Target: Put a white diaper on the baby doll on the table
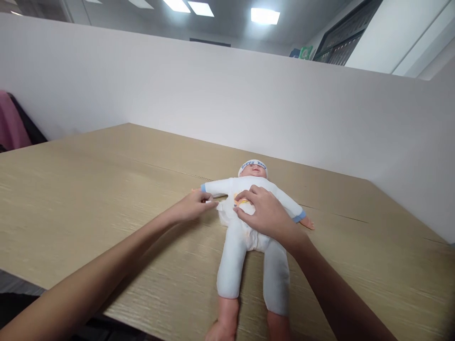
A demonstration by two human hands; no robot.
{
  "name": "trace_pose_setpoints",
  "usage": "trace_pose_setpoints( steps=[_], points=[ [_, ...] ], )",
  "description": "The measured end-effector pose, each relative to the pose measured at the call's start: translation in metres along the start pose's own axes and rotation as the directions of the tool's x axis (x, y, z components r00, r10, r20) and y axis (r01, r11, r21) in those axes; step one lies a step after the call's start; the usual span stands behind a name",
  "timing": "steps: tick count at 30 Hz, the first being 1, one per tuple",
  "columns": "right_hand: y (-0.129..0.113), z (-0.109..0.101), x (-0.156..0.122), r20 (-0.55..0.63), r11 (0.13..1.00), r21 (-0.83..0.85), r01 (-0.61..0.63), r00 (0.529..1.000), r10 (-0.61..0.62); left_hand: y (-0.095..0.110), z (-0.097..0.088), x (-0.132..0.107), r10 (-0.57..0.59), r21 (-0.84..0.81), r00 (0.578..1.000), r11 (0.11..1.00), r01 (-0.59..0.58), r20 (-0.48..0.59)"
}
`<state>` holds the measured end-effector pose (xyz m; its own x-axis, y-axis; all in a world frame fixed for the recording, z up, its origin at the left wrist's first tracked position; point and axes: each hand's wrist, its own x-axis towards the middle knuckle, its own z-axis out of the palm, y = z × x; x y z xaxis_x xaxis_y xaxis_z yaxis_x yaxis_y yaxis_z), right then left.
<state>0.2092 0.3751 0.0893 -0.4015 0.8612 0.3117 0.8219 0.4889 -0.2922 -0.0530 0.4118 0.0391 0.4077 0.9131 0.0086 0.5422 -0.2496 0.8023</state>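
Observation:
A baby doll [254, 189] in a white outfit with blue cuffs and a lettered white cap lies on its back on the table, feet towards me. Around its hips is a white diaper [254, 240]; a white flap of it sticks out at the doll's left-hand side in the picture. My left hand [199, 206] pinches the end of that flap between thumb and fingers. Over the doll's belly, my right hand [263, 208] rests with thumb and fingers curved and apart, beside a coloured print on the shirt. My right palm hides part of the diaper's waist.
The wood-grain table [88, 189] stretches out on both sides, with seams between its boards. A pale partition wall [177, 90] stands behind it. At the far left, a pink cloth [12, 123] hangs over something dark.

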Motion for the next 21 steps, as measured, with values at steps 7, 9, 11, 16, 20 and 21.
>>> trace_pose_setpoints(
  steps=[7, 9, 11, 16, 20, 21],
  points=[
    [-0.001, -0.009, 0.002, 0.026, 0.985, 0.162, -0.052, 0.998, 0.048, 0.054, 0.023, 0.028, 0.000, -0.316, 0.999, 0.949, -0.014, -0.045],
    [0.001, -0.010, 0.003, 0.035, 0.970, 0.221, -0.102, 0.995, 0.097, 0.061, 0.037, 0.037, 0.060, -0.402, 0.998, 0.914, -0.057, -0.006],
    [0.005, -0.009, 0.005, 0.030, 0.954, 0.264, -0.142, 0.990, 0.139, 0.058, 0.050, 0.042, 0.121, -0.487, 0.992, 0.865, -0.121, -0.030],
    [0.016, -0.004, 0.007, 0.042, 0.924, 0.347, -0.160, 0.987, 0.156, 0.027, 0.066, 0.045, 0.096, -0.555, 0.968, 0.805, -0.212, -0.230],
    [0.018, -0.001, 0.006, -0.009, 0.926, 0.335, -0.173, 0.982, 0.187, 0.008, 0.071, 0.048, 0.183, -0.389, 0.948, 0.879, -0.277, -0.260],
    [0.018, 0.000, 0.006, -0.019, 0.928, 0.327, -0.176, 0.981, 0.192, 0.007, 0.072, 0.051, 0.205, -0.360, 0.943, 0.886, -0.292, -0.261]
  ],
)
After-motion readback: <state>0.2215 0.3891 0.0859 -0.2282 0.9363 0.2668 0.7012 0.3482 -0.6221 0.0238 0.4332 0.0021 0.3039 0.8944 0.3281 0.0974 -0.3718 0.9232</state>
